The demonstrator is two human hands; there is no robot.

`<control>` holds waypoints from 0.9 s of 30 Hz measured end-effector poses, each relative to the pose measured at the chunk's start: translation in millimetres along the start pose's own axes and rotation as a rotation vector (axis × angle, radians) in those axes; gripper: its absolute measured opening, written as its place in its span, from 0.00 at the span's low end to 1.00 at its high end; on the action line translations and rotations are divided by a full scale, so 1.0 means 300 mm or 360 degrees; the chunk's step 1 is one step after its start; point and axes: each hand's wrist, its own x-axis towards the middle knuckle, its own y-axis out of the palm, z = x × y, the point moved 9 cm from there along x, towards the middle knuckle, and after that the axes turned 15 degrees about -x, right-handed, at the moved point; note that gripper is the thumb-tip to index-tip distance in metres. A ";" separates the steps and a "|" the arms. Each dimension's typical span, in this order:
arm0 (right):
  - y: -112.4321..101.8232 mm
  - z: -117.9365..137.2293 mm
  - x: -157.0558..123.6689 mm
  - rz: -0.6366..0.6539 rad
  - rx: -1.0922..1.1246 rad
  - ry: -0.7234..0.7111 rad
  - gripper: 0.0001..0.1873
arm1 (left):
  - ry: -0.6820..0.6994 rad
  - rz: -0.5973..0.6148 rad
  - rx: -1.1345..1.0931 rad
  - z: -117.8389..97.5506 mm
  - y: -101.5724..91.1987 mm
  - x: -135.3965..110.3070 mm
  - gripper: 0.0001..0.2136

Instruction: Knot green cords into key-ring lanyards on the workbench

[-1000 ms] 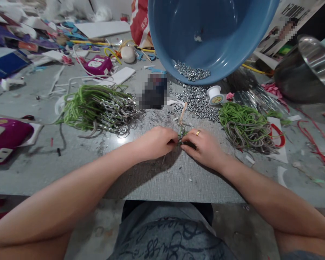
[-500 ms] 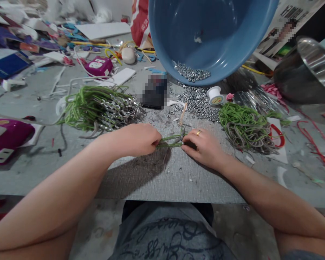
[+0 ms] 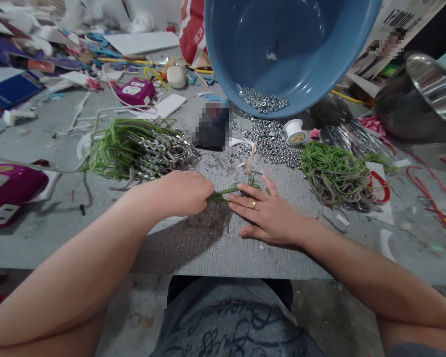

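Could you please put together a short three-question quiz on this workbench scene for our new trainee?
1. Which hand wears the gold ring?
2. True or false: all the small metal pieces lie inside the blue basin.
3. What does the left hand hold? A) a red cord B) a green cord C) the white spool

Key:
1. The right hand.
2. False; many lie on the table, outside the basin.
3. B.
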 end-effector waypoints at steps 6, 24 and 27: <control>0.005 -0.005 0.002 0.0106 0.0088 0.0010 0.27 | 0.0136 -0.0344 -0.0501 0.015 -0.111 0.019 0.06; -0.122 -0.177 -0.046 -0.0670 0.0251 0.0715 0.19 | 0.0110 -0.0433 -0.2909 -0.088 0.007 0.092 0.09; -0.117 -0.168 -0.041 -0.0677 0.0265 0.0703 0.13 | 0.0133 -0.0434 -0.2794 -0.097 0.013 0.098 0.08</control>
